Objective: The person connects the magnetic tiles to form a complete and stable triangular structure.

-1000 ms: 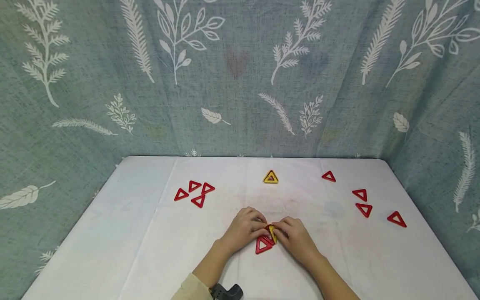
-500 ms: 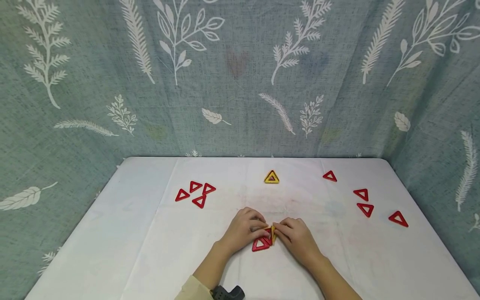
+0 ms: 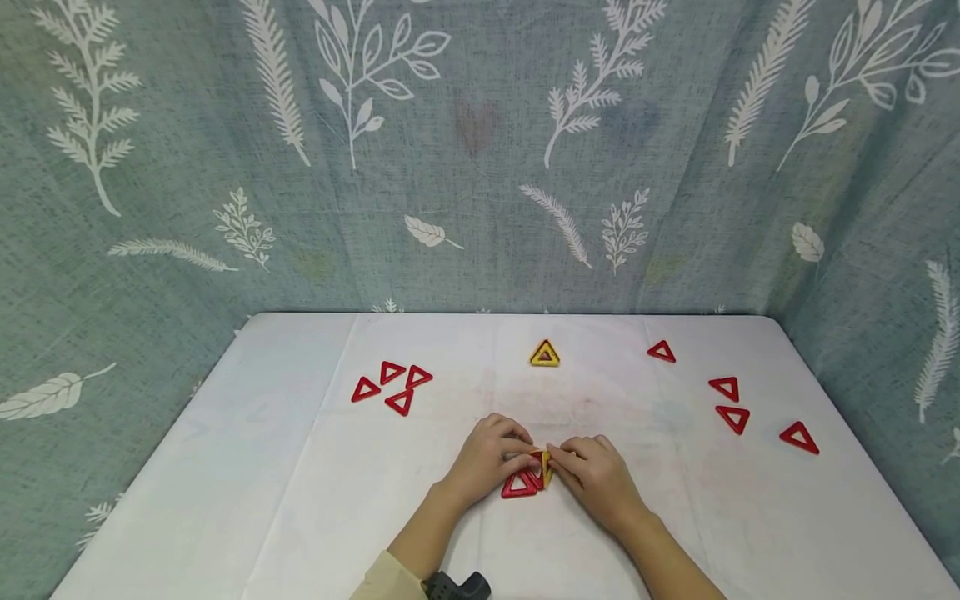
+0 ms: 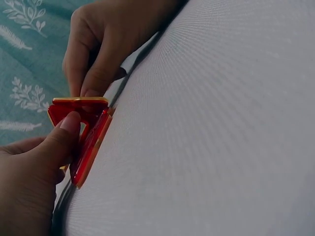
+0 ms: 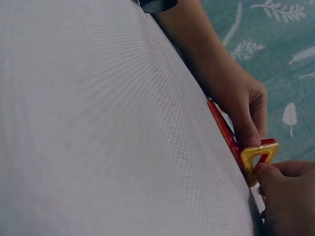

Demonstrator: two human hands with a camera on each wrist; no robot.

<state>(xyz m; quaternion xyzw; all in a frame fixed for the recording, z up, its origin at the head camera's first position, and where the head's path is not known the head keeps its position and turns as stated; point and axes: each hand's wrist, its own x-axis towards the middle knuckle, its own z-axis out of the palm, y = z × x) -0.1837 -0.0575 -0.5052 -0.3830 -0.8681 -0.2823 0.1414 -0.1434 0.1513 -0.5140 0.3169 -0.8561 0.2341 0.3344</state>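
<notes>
Near the table's front middle, both hands work on a small cluster of magnetic triangle tiles. My left hand (image 3: 487, 457) pinches a raised red triangle tile (image 4: 59, 112), its thumb on the face. A yellow triangle tile (image 5: 246, 156) stands tilted against the red one, pinched by my right hand (image 3: 597, 481). In the head view the yellow tile shows almost edge-on. Another red triangle tile (image 3: 518, 486) lies flat on the table below the left fingers, touching the raised part. Fingers hide some of the joined edges.
A yellow triangle (image 3: 544, 354) with red inside sits at the table's back middle. Several red triangles (image 3: 401, 402) lie in a group at left; others (image 3: 731, 418) are spread at right. A patterned curtain (image 3: 480, 167) hangs behind the white table (image 3: 300, 517).
The yellow tile has turned from showing its face to nearly edge-on beside the red one. The flat red tile has shifted slightly left and rotated. Both hands stay almost in place.
</notes>
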